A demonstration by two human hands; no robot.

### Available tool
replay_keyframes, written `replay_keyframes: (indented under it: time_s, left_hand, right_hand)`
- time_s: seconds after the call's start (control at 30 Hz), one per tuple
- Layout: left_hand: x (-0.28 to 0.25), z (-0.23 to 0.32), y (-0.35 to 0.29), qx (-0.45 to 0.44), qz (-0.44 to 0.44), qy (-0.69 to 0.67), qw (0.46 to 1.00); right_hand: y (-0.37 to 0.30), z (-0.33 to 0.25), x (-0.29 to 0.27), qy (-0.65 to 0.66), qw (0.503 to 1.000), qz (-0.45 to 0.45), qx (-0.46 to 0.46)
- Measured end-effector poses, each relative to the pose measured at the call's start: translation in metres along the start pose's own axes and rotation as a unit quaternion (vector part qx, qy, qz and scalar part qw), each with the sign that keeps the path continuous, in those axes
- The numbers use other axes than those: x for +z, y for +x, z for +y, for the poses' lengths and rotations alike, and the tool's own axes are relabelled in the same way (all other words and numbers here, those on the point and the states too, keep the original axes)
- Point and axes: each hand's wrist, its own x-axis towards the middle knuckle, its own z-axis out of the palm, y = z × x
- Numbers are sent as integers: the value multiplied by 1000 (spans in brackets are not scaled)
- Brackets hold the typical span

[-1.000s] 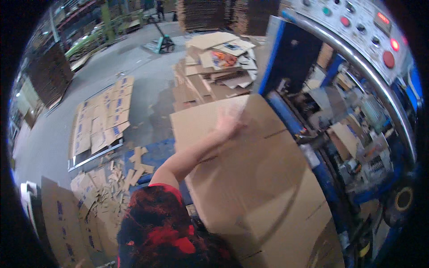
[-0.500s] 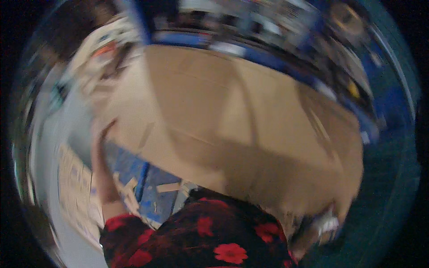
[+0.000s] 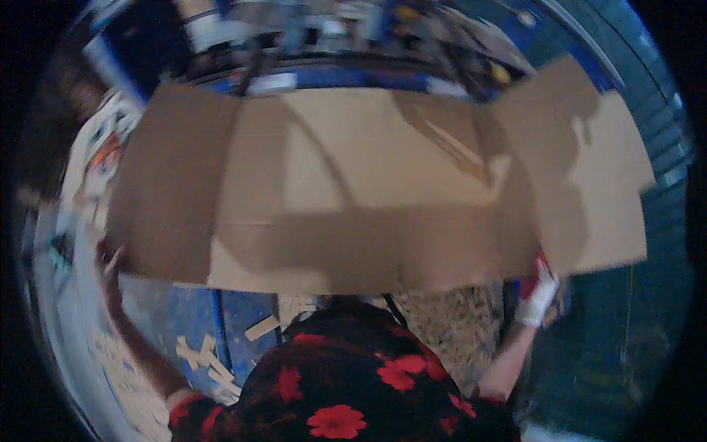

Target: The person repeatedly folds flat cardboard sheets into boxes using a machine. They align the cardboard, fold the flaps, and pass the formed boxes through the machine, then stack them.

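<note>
A wide, creased sheet of corrugated cardboard (image 3: 353, 169) spans the view in front of me, its left and right panels bent at fold lines. My bare left hand (image 3: 110, 267) grips its near left corner, thumb on the upper face and the other fingers partly hidden. At the near edge on the right, my right hand (image 3: 541, 287), in a white and red glove, holds the sheet by the fold of the right panel. Shadows fall across the cardboard, and a long slot-like cut (image 3: 449, 140) shows toward its far right.
Cardboard scraps (image 3: 206, 357) litter a blue surface (image 3: 247, 302) below the sheet's left part. Speckled brown flooring (image 3: 453, 317) shows near my right arm. Beyond the far edge runs a blue machine frame (image 3: 361, 76). A pale bag-like heap (image 3: 103, 147) lies far left.
The sheet has swung round to lie more squarely across my front, its right panel now opened out. My right hand has come up to the sheet's edge; the left has moved outward.
</note>
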Motion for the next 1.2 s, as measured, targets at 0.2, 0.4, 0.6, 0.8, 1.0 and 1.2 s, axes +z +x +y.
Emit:
replay_keyframes:
  time_s: [0.2,0.4,0.6,0.8,1.0,1.2]
  left_hand:
    - [53,70,-67,-105,50,-132,984]
    - [164,85,-47,-61,-22,-461,885]
    - [164,66,-67,108,-19,-162,981]
    - [222,103,-105,317,-254,225,886]
    - [251,102,-114,369,-259,471,758]
    - [245,98,-113,379,-276,428,773]
  right_hand:
    - [-55,-16,92,-405,802,-276,-340]
    - [-54,11,151,-547,559,-374,-498]
    - [-44,12,143,-553,524,-359,-539]
    - [-31,29,113,-511,516,-357,-588]
    - [-1,68,115,-502,521,-298,-623]
    - [-8,59,108,-506,500,-303,-634]
